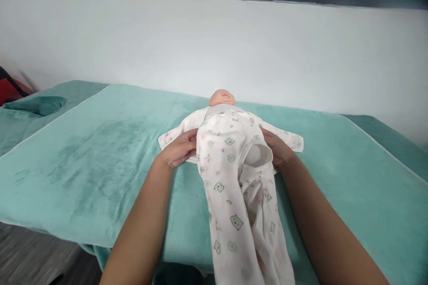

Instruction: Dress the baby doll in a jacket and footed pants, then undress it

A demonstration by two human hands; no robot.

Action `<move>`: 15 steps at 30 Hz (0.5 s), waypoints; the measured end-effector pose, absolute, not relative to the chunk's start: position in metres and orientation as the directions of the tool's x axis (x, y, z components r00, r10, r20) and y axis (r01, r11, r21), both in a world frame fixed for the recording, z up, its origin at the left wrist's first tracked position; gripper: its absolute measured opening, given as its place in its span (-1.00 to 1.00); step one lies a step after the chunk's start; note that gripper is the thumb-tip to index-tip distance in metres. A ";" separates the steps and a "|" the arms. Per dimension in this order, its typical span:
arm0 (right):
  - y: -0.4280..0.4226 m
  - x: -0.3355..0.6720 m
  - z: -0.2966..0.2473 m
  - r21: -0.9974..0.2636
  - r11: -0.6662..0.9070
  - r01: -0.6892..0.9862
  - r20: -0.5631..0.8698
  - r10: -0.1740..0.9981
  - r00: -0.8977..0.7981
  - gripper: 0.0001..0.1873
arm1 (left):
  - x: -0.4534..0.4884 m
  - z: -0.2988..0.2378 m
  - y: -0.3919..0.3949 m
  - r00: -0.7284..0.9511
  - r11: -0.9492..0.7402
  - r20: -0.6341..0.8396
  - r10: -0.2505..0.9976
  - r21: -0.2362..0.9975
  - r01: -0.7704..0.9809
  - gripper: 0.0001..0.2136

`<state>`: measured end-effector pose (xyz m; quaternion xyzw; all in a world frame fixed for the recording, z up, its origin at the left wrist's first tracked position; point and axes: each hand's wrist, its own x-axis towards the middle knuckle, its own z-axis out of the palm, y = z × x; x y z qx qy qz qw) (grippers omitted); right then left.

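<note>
A baby doll (222, 97) lies on its back on a teal towel (100, 156), head away from me. It wears a white sleepsuit (230, 160) printed with small bears; the legs trail toward me over the table's front edge. My left hand (179, 148) rests against the doll's side, fingers curled onto the suit's edge. My right hand (277, 148) presses the other side, its fingers partly under the fabric near an opening in the suit.
The towel covers a table that runs along a white wall (234, 44). A folded dark teal cloth (35, 105) lies at the far left, with something red (8, 91) behind it. Grey floor (30, 260) shows at the lower left.
</note>
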<state>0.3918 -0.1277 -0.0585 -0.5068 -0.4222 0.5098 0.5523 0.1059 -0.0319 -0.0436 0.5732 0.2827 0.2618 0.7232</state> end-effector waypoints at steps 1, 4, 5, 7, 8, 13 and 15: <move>-0.127 0.390 -0.058 -0.991 -0.031 -0.131 -0.047 0.991 0.123 -0.60 | 0.107 -0.045 -0.032 0.695 0.213 -0.108 0.711 0.975 -0.067 -0.56; -0.123 0.385 -0.057 -0.992 -0.016 -0.128 -0.029 0.994 0.101 -0.58 | 0.111 -0.049 -0.031 0.676 0.211 -0.086 0.732 0.972 -0.105 -0.57; -0.122 0.383 -0.056 -0.992 -0.011 -0.127 -0.023 0.995 0.096 -0.57 | 0.112 -0.050 -0.031 0.672 0.208 -0.071 0.737 0.970 -0.126 -0.57; -0.121 0.380 -0.056 -0.993 -0.005 -0.121 -0.016 0.996 0.091 -0.57 | 0.114 -0.052 -0.031 0.660 0.202 -0.046 0.750 0.966 -0.163 -0.58; -0.120 0.379 -0.056 -0.993 -0.003 -0.116 -0.013 0.996 0.091 -0.58 | 0.115 -0.052 -0.031 0.649 0.195 -0.038 0.760 0.966 -0.172 -0.60; -0.117 0.376 -0.058 -0.994 0.033 -0.104 0.018 0.990 0.141 -0.75 | 0.122 -0.053 -0.034 0.554 0.098 -0.023 0.832 0.990 -0.105 -0.70; -0.115 0.375 -0.060 -0.993 0.068 -0.100 0.045 0.976 0.214 -0.82 | 0.125 -0.054 -0.036 0.480 0.038 -0.003 0.877 0.997 -0.064 -0.73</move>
